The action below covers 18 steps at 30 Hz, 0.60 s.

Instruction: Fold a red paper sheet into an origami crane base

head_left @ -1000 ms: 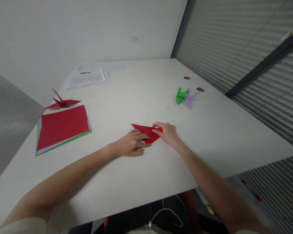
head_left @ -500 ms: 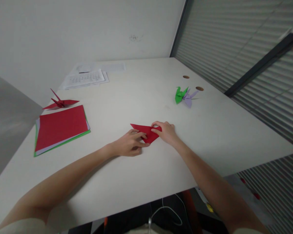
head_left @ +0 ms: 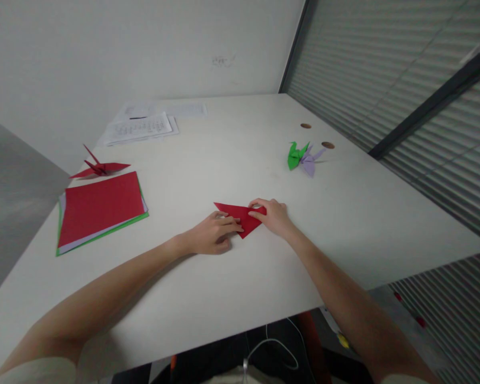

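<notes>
A folded red sheet of origami paper point(head_left: 245, 218), roughly triangular with a point towards me, lies on the white table. My left hand point(head_left: 211, 234) rests at its left side, fingers stretched out and apart, with the fingertips pressing on the paper. At the right corner, my right hand point(head_left: 275, 216) pinches the paper between thumb and fingers. Those fingers partly cover that corner, and some of the left part lies under my left hand.
To the left lies a stack of red, lilac and green paper point(head_left: 104, 208), with a red paper crane point(head_left: 100, 168) behind it. Green point(head_left: 294, 157) and lilac point(head_left: 309, 162) paper cranes stand at the right. Written sheets point(head_left: 140, 128) lie far back. Blinds point(head_left: 384, 69) border the right side.
My left fingers have drawn in slightly, uncovering the near point of the red paper. My right hand keeps its pinch almost unmoved.
</notes>
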Each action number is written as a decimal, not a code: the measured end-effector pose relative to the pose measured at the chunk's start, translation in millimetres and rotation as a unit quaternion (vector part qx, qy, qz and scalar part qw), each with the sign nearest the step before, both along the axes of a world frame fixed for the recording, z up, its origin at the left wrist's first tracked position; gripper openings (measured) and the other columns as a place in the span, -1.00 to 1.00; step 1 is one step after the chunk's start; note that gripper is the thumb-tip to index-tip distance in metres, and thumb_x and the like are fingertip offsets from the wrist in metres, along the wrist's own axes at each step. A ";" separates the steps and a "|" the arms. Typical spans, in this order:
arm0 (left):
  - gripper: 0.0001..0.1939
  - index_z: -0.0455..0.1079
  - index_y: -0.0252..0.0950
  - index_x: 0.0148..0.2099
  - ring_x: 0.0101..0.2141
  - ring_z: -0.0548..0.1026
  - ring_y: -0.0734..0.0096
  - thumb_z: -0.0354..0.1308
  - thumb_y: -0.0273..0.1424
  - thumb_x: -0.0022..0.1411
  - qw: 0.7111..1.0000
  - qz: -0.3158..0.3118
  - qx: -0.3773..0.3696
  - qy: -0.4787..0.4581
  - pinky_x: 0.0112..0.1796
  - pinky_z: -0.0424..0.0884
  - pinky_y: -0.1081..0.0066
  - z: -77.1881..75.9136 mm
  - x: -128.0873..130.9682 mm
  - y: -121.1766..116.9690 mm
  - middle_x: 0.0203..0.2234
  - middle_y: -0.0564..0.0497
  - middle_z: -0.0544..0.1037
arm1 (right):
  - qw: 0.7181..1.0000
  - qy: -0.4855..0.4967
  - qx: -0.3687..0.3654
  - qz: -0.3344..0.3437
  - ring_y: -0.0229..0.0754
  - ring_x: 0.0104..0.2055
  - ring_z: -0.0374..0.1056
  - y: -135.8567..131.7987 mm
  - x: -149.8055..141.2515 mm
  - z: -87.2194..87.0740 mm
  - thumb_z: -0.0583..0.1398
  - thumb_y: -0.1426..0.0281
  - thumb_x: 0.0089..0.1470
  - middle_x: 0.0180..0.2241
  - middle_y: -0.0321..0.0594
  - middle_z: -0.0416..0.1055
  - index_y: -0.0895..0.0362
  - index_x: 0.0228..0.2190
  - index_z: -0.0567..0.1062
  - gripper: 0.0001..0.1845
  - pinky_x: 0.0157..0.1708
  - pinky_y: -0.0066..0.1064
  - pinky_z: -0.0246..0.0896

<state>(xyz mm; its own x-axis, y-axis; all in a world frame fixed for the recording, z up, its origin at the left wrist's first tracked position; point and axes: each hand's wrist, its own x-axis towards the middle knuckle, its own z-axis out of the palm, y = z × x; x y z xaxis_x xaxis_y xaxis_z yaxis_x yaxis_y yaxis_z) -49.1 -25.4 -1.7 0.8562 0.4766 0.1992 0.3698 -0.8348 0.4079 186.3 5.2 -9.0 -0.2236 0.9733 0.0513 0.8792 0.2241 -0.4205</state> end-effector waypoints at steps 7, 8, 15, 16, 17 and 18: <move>-0.53 0.35 -0.18 0.15 0.14 0.33 0.11 0.00 -0.47 0.20 0.997 -0.030 0.058 0.031 0.14 0.19 0.02 -1.3 -1.5 -2.0 0.04 -0.12 0.45 | 1.000 0.013 0.003 -0.009 -0.05 -0.19 0.36 0.9 -0.6 0.1 0.24 0.24 0.11 -0.30 -0.28 0.56 -0.08 -0.28 0.55 -0.88 -0.17 -0.25 0.00; -0.54 0.35 -0.17 0.16 0.14 0.33 0.11 0.00 -0.46 0.21 0.997 -0.031 0.063 0.033 0.14 0.19 0.02 -1.4 -1.8 -2.2 0.04 -0.12 0.44 | 1.000 0.014 0.005 -0.009 -0.05 -0.19 0.36 0.9 -0.7 0.0 0.24 0.24 0.11 -0.30 -0.28 0.56 -0.08 -0.28 0.55 -0.88 -0.17 -0.25 0.00; -0.57 0.33 -0.19 0.18 0.14 0.32 0.11 -0.02 -0.43 0.27 0.995 -0.033 0.085 0.042 0.13 0.21 0.01 -1.4 -1.2 -3.0 0.07 -0.15 0.41 | 1.000 0.014 -0.005 -0.006 -0.06 -0.18 0.37 1.4 0.0 1.0 0.24 0.28 0.10 -0.27 -0.28 0.57 -0.07 -0.27 0.55 -0.88 -0.15 -0.24 0.01; -0.56 0.33 -0.19 0.18 0.14 0.32 0.12 -0.01 -0.43 0.27 0.995 -0.034 0.083 0.042 0.13 0.21 0.01 -1.4 -1.0 -3.0 0.07 -0.15 0.41 | 1.000 0.017 -0.007 -0.005 -0.06 -0.18 0.38 1.6 0.3 1.1 0.24 0.28 0.10 -0.28 -0.28 0.57 -0.06 -0.26 0.55 -0.88 -0.16 -0.24 0.01; -0.56 0.34 -0.19 0.18 0.14 0.32 0.12 -0.01 -0.43 0.27 0.995 -0.035 0.080 0.041 0.14 0.21 0.01 -1.3 -0.9 -2.9 0.06 -0.14 0.41 | 1.000 0.020 -0.008 -0.005 -0.07 -0.19 0.38 1.9 0.6 1.1 0.24 0.28 0.10 -0.29 -0.28 0.57 -0.06 -0.27 0.55 -0.88 -0.16 -0.25 0.01; -0.56 0.34 -0.19 0.18 0.14 0.32 0.11 0.00 -0.43 0.26 0.996 -0.035 0.077 0.039 0.14 0.21 0.01 -1.2 -0.7 -2.8 0.06 -0.14 0.42 | 1.000 0.024 -0.010 -0.004 -0.07 -0.19 0.38 2.1 1.0 1.0 0.24 0.28 0.10 -0.30 -0.28 0.57 -0.06 -0.27 0.55 -0.88 -0.17 -0.26 0.01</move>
